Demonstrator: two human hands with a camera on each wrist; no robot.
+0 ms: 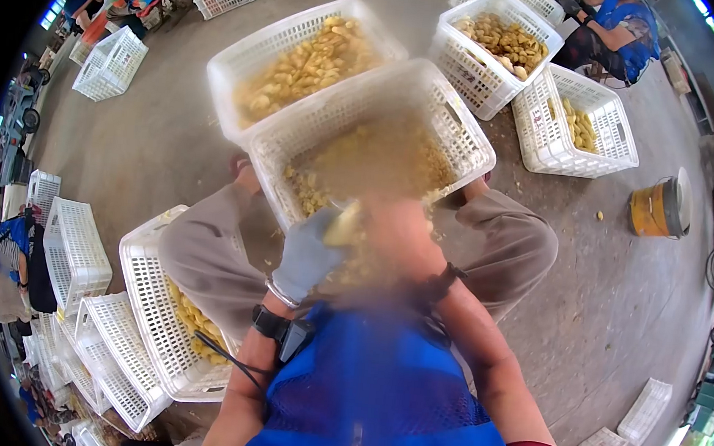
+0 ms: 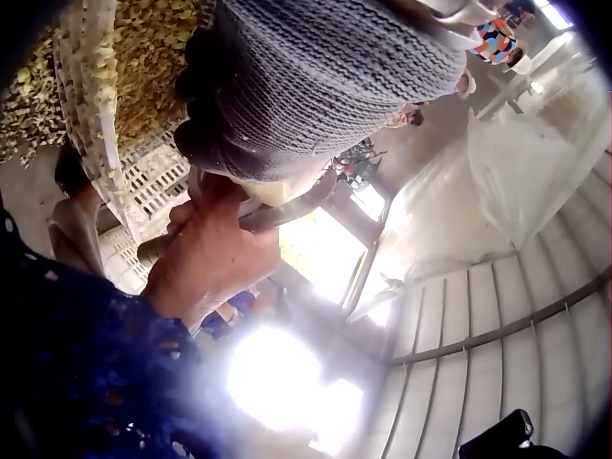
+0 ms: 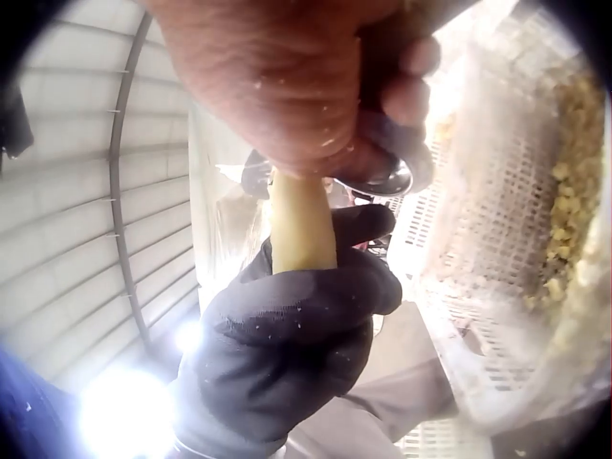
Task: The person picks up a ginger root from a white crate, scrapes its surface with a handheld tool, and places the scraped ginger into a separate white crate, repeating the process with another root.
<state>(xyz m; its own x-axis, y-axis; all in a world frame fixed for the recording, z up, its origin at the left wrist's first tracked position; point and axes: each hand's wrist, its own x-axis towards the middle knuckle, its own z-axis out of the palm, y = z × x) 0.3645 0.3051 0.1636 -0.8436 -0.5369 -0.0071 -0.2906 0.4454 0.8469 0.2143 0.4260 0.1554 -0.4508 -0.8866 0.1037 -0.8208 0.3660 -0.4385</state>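
Just ahead of the blue vest (image 1: 384,395), a pale piece (image 3: 304,229) stands in the gloved left hand (image 3: 285,335), whose grip is curled round its lower end. It is probably light, firm and moist, slippery where bare, and might snap if bent; that lower end looks the best hold, leaving the rest free. Its long axis runs from the left palm toward the right hand (image 1: 407,236), slanting forward and rightward in the head view. The right grip clasps a metal tool (image 3: 384,182) near the upper end; contact is unclear. Beyond, the near crate (image 1: 470,139) holds scraps (image 1: 305,186), the rear crate (image 1: 222,92) yellow lumps (image 1: 307,61).
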